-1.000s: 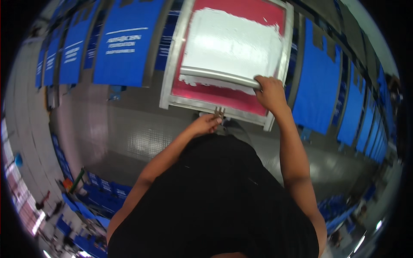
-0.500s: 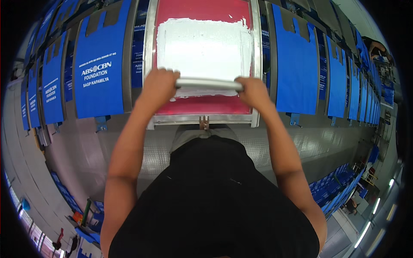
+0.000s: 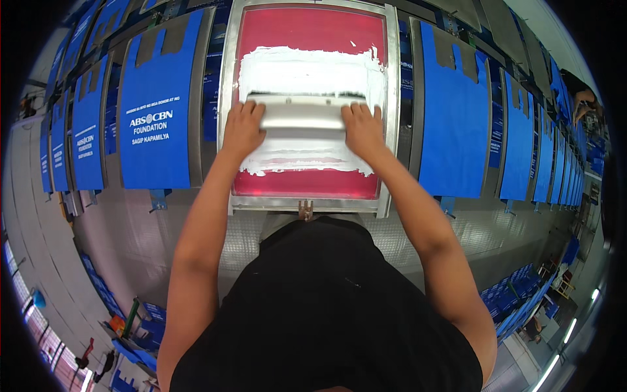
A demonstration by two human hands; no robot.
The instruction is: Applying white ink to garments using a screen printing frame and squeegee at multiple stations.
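Note:
A wide metal squeegee (image 3: 304,116) lies across the screen-printing frame in front of me. My left hand (image 3: 245,129) is closed around its left end, and my right hand (image 3: 363,129) grips the right end. The squeegee's far edge rests in white ink (image 3: 304,68) spread thickly over the red mesh (image 3: 307,27). Nearer to me, the ink is thinner and streaked, with pink showing through. A metal rim (image 3: 300,204) surrounds the mesh, with a small bracket (image 3: 305,210) at its near side. What lies under the screen is hidden.
Blue printed fabric pieces, including one at left (image 3: 157,111) and one at right (image 3: 454,121), lie on grey boards in rows on both sides. Below the boards stick out metal brackets (image 3: 159,199). A person (image 3: 583,104) is at the far right.
Both hands have pushed the squeegee away from me across the screen, and its broad face now shows. My view has shifted, so the frame sits lower in the picture.

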